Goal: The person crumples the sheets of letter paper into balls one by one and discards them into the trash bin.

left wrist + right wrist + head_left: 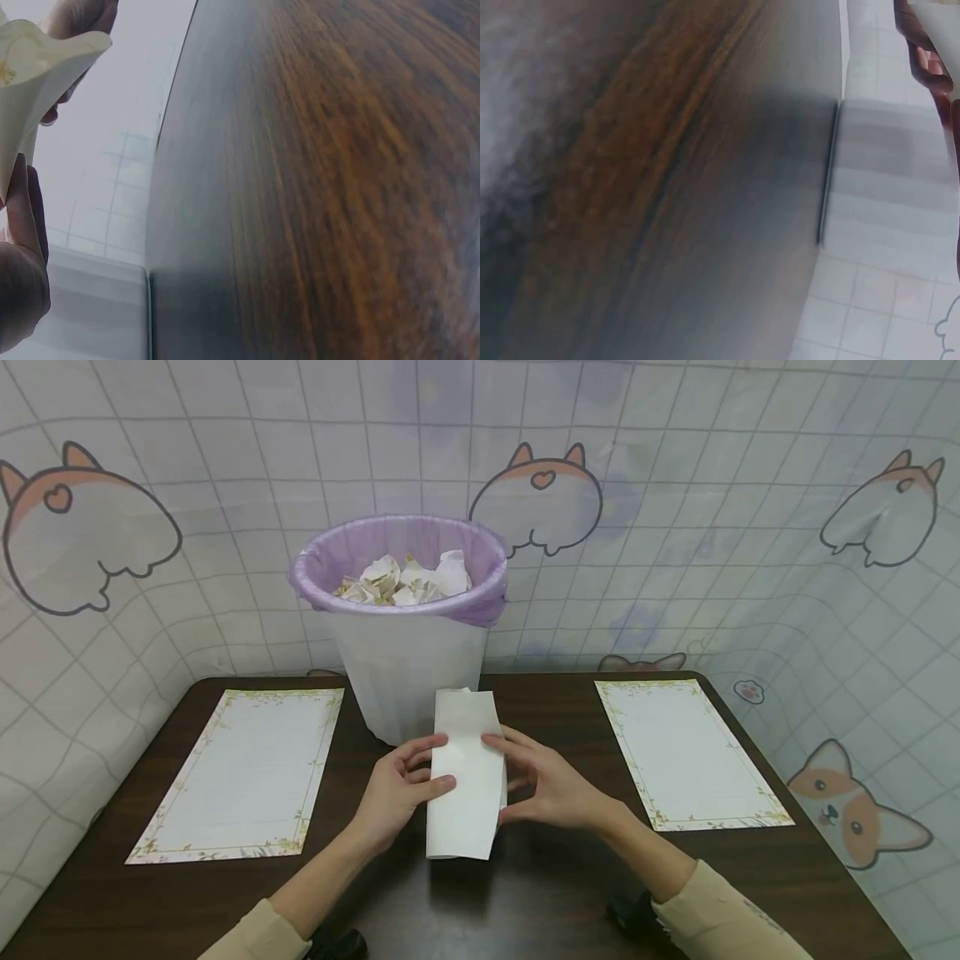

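A sheet of white paper (467, 777), folded over into a narrow upright strip, is held above the table in front of the bin. My left hand (401, 789) pinches its left edge, with the thumb and a fingertip on the near face. On the opposite edge my right hand (546, 781) grips the paper between thumb and fingers; some of these fingers are hidden behind it. In the left wrist view the paper (45, 71) curves loosely at its fold and shows a bit of printed pattern inside. Only a corner of the paper (943, 30) enters the right wrist view.
A white bin (408, 664) with a purple liner (491, 597) stands behind the hands, holding crumpled paper (408, 581). Flat bordered sheets lie to the left (243, 772) and right (690, 756) on the dark wooden table (555, 877). A patterned curtain (675, 527) hangs behind.
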Tool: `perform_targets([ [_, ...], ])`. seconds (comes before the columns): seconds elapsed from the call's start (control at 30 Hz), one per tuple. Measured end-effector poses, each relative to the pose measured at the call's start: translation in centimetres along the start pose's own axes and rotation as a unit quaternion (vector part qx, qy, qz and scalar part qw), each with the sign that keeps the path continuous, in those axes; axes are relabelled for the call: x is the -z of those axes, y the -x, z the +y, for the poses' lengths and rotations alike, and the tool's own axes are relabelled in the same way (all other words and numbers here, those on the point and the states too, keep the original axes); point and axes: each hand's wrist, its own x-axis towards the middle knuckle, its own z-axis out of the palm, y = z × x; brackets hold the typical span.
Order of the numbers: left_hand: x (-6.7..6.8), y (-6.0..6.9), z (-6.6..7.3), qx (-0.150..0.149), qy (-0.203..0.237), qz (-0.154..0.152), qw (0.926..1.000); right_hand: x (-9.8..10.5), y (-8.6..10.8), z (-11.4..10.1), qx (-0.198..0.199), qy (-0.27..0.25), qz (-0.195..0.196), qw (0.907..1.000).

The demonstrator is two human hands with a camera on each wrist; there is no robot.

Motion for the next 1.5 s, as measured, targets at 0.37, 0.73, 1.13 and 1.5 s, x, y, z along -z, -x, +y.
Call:
perform_targets([
  [0.37,-0.7,-0.3,0.1,-0.006,0.016,0.022,0.9996,-0.5,-0.4,0.3,0.058,0.03,0.04,0.9971],
  [0.73,-1.5,-0.1,0.0,-0.008,0.017,0.048,0.9987,-1.2,-0.9,0.6,0.092,0.061,0.115,0.9872],
  [1.13,-0.6,-0.4,-0.4,0.0,0.032,-0.069,0.9971,-0.9,-1.3,-2.2,0.111,0.071,0.142,0.981],
  [1.5,-0.3,-0.5,0.5,0.005,0.017,-0.138,0.9903,-1.0,-1.3,-2.8,0.072,0.058,0.177,0.9798],
])
